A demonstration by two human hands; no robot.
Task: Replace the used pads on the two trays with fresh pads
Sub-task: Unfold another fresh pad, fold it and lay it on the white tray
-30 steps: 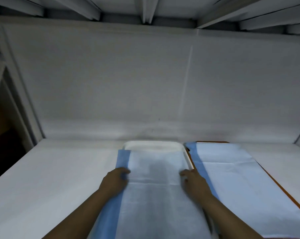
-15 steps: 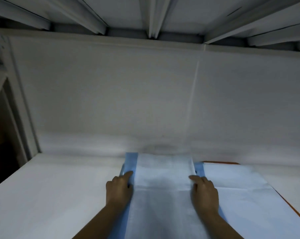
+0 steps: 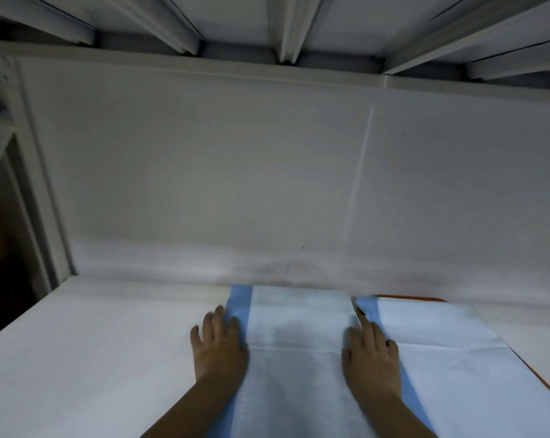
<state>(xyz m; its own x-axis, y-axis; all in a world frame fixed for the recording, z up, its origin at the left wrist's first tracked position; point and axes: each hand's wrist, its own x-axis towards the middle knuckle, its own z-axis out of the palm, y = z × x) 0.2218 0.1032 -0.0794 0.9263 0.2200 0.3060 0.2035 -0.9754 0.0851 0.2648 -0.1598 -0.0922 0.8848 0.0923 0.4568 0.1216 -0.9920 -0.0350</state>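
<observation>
Head view: left hand (image 3: 218,343), right hand (image 3: 370,350) flat, fingers spread, pressing pad (image 3: 299,343) edges.

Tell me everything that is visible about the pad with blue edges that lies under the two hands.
The white pad with blue side strips looks like thin, soft absorbent paper. It lies flat and spread out, running from the near edge of the picture toward the back wall, and it hides whatever is beneath it. A faint crease crosses it, and a greyish shade marks its middle. The left hand rests flat on its left blue strip, the right hand on its right edge. Its right side meets the neighbouring light blue pad.
</observation>
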